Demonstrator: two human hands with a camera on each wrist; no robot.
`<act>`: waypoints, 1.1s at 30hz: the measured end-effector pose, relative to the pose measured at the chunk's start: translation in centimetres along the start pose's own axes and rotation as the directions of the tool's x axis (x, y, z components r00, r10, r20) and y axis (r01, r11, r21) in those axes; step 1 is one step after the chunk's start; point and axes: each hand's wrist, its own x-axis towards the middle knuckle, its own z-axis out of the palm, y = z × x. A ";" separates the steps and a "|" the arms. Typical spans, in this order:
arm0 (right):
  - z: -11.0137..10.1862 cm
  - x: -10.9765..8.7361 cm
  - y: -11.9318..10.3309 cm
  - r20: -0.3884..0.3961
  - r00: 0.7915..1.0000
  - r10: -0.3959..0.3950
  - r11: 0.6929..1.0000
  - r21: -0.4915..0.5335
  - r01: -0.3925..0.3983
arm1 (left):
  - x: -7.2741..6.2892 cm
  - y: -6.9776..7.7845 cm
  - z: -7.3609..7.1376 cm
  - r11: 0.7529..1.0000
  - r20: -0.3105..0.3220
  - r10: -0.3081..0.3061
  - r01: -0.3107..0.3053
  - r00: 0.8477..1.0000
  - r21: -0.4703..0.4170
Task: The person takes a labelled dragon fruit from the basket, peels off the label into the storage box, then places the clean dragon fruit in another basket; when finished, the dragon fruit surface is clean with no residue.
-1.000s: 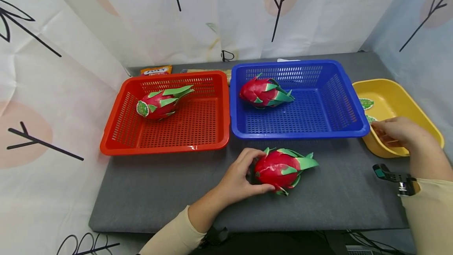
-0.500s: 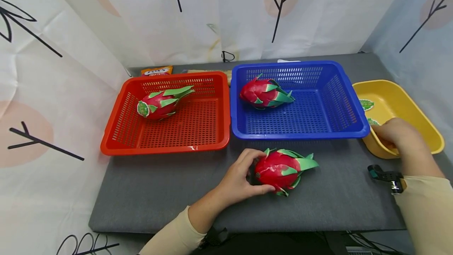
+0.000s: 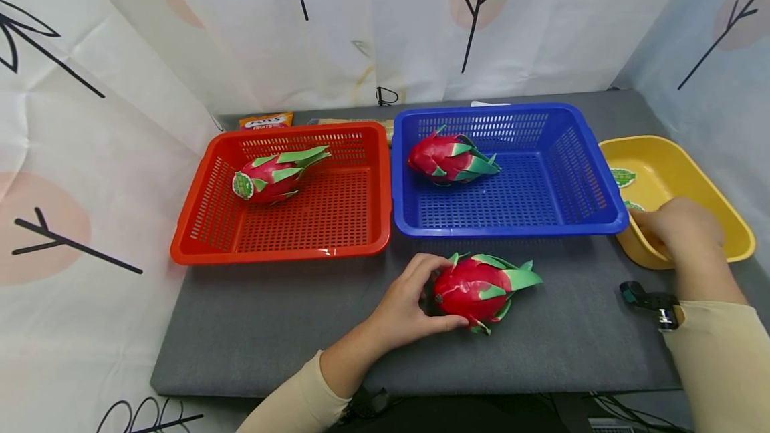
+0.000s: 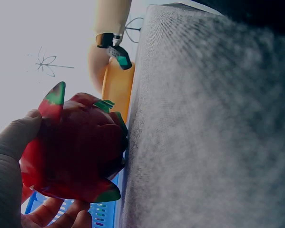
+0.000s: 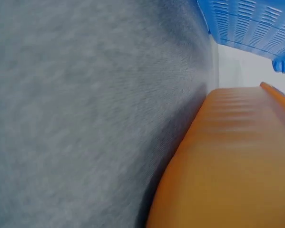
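On the grey table, my left hand [image 3: 397, 309] holds a red dragon fruit [image 3: 475, 291] with green leaf tips, thumb at its near side and fingers at its far side. The left wrist view shows this dragon fruit [image 4: 75, 149] up close, with the thumb and fingertips around it. My right hand [image 3: 688, 229] reaches down into the yellow bin [image 3: 658, 166] at the right, its fingers hidden behind the bin's near wall. Green labels [image 3: 623, 177] with pale edges lie in that bin by the hand. From the right wrist, only the bin's outside [image 5: 228, 156] shows, no fingers.
A red basket [image 3: 313, 256] at the left contains another dragon fruit [image 3: 277, 176]. Beside it, the blue basket [image 3: 511, 228] has one dragon fruit [image 3: 451, 158] too. An orange packet [image 3: 267, 120] lies behind the red basket. Patterned cloth walls border the table.
My right hand has shifted left and deeper into the yellow bin, and its fingers have gone out of sight. The left hand and its dragon fruit have stayed put.
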 end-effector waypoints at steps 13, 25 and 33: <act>-1.3 -6.0 -1.0 -0.286 0.949 0.131 0.897 0.442 0.010 | -0.1 0.1 0.1 1.000 0.016 0.018 -0.017 1.000 -0.011; 1.4 -13.4 -4.0 -0.415 0.893 -0.174 0.626 0.653 0.425 | -0.3 -0.4 0.7 0.986 0.005 0.149 -0.149 0.989 0.080; 3.4 -13.3 -4.9 -0.372 0.909 -0.188 0.543 0.731 0.412 | -0.3 -0.5 0.8 0.976 0.005 0.181 -0.181 0.983 0.120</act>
